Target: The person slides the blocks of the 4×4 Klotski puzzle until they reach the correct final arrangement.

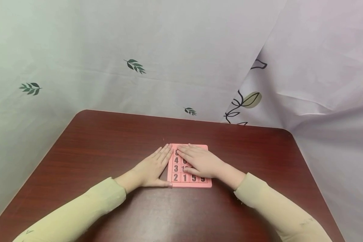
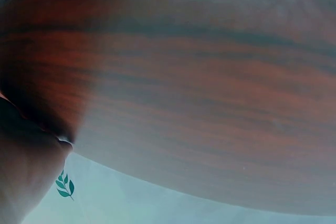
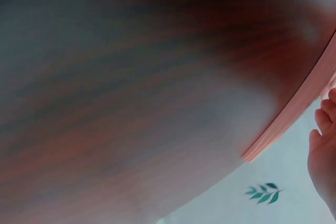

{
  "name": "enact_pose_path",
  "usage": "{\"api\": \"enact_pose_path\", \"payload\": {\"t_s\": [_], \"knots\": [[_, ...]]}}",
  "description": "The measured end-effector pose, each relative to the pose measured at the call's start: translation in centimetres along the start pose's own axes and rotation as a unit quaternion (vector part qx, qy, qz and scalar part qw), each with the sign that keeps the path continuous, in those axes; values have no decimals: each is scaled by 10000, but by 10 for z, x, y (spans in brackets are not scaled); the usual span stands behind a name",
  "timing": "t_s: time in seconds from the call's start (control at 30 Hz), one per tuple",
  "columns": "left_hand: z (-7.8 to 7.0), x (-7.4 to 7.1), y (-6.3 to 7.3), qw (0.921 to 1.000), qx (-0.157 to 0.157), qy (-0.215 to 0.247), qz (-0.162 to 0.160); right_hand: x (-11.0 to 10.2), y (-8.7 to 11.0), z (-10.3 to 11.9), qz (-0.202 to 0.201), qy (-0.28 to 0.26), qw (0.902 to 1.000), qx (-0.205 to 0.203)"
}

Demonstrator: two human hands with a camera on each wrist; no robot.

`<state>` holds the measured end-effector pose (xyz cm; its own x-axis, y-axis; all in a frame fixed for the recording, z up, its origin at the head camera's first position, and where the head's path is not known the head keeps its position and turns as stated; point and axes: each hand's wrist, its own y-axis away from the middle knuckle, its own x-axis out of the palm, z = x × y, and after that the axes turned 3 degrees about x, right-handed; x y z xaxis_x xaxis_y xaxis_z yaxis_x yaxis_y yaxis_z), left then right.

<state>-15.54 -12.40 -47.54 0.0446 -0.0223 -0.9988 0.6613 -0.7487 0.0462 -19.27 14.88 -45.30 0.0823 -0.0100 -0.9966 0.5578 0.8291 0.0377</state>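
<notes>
Left of centre in the head view, my left hand stretched over the dark table, fingers straight and released, tips and thumb touching the left edge of a pink number board. That board lay flat just below frame centre, tiles 2, 1, 5, 9 along the bottom. Further right, my right hand lay across its upper and right part, fingers extended, grasping nothing. Looked like the steadying step to me. Next move probably called for lifting that palm, cos I couldn't tell what sat underneath.
</notes>
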Motion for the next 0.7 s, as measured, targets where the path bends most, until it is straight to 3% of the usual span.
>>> {"api": "enact_pose_path", "payload": {"t_s": [0.2,0.7], "knots": [[-1,1,-1,10000,11,-41,-13,1,-7,2,145,86,9998,-75],[0,2,-1,9999,14,-81,-102,2,19,-11,36,138,9999,58]]}}
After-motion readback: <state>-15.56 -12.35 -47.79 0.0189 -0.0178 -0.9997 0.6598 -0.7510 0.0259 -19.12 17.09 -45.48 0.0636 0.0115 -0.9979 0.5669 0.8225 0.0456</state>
